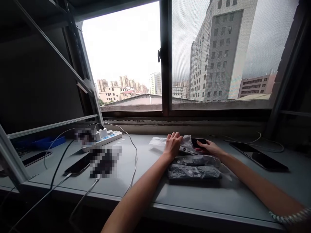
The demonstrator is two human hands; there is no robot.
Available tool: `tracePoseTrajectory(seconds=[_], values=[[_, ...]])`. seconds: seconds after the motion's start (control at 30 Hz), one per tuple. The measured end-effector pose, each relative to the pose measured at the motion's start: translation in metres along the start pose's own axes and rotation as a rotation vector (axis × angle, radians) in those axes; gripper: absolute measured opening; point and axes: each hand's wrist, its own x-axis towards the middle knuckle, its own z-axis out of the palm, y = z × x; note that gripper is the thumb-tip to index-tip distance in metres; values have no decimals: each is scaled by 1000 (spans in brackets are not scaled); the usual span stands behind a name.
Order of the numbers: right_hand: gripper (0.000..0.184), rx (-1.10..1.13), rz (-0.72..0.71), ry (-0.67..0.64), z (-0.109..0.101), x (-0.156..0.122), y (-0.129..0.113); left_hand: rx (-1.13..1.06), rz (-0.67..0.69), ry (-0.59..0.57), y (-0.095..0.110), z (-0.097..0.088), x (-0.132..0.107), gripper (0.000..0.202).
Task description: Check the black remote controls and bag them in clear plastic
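Observation:
At the back of the desk, my left hand [173, 143] has its fingers bent and closed on a clear plastic bag [186, 141]. My right hand [209, 147] is wrapped around a flat black device [198, 142] with small marks on its face, perhaps a remote control. The device lies against the bag's right end, and I cannot tell whether it is partly inside. In front of both hands are dark items in clear bags: a nearer bagged item [194, 172] and another bagged item [189, 160] just behind it. Their kind is blurred by the plastic.
A black tablet [259, 156] lies at the right. On the left are a phone [79, 164] on a white cable, a white power strip [109, 138] with plugs, and a blue tray [48, 142]. Cables cross the desk's front edge. Metal shelf posts [85, 64] frame the left side.

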Motion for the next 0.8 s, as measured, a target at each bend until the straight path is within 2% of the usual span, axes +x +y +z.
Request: tracePoseTrajectory(seconds=[0.07, 0.23, 0.3, 0.4, 0.5, 0.67, 0.8], values=[[41, -43, -70, 27, 0, -2, -3, -7, -1, 5, -1, 1, 0, 24], [42, -192, -474, 179, 0, -8, -14, -20, -69, -31, -2, 4, 0, 24], [40, -237, -585, 232, 0, -9, -15, -31, -81, -56, -2, 4, 1, 24], [37, -303, -683, 302, 0, -11, -13, -49, -82, -82, -2, 3, 0, 21], [35, -399, -784, 307, -4, -13, -11, -59, -85, -87, -2, 2, 0, 19], [52, -739, -974, 275, -18, -16, -13, -77, -92, -103, -1, 4, -2, 18], [54, -890, -1057, 323, -27, -14, -12, -88, -79, -101, -1, 6, -4, 17]])
